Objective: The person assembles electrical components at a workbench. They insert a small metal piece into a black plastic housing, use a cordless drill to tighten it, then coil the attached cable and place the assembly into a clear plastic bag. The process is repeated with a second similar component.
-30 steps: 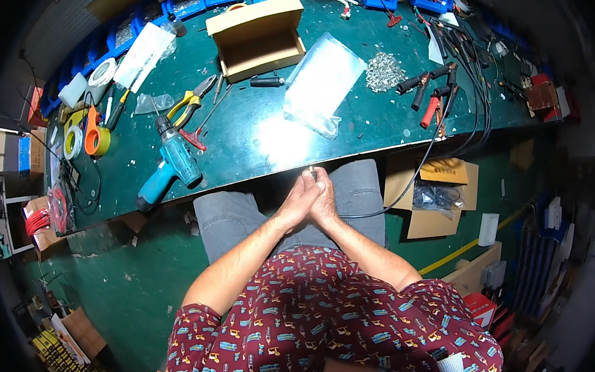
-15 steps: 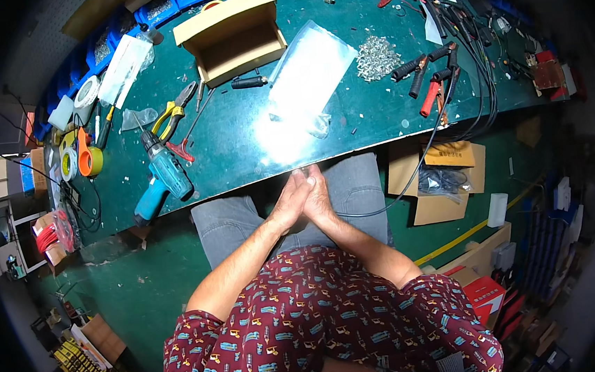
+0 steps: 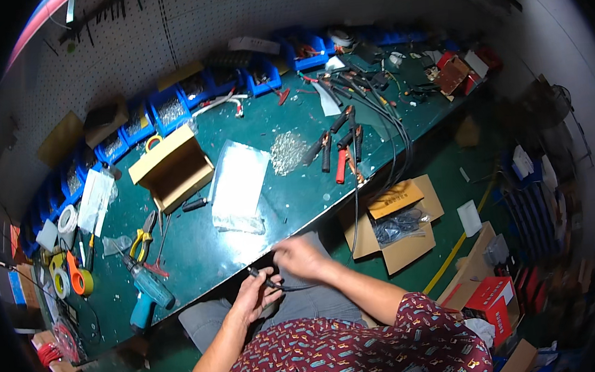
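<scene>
Above my lap, my left hand (image 3: 252, 296) holds the black plug-like end (image 3: 269, 282) of a cable between thumb and fingers. From there the black cable (image 3: 296, 287) runs right across my grey trousers and passes under my right forearm. My right hand (image 3: 302, 258) is beside the bench's front edge, apart from the plug-like end. Its fingers are curled and smeared by motion, so whether anything is in them does not show. On the bench beyond lies a clear plastic bag (image 3: 240, 183) with white sheets.
The green bench (image 3: 199, 264) carries a teal drill (image 3: 149, 293), yellow-black pliers (image 3: 144, 239), a cardboard tray (image 3: 183, 174), a pile of small metal parts (image 3: 288, 152) and red and black clamps (image 3: 342, 164). Blue bins (image 3: 170, 108) line its back. An opened carton (image 3: 408, 247) stands at right.
My hands were together at the bench edge; now they are apart, the left showing the black plug-like end. The view has turned toward the right and takes in more of the back wall.
</scene>
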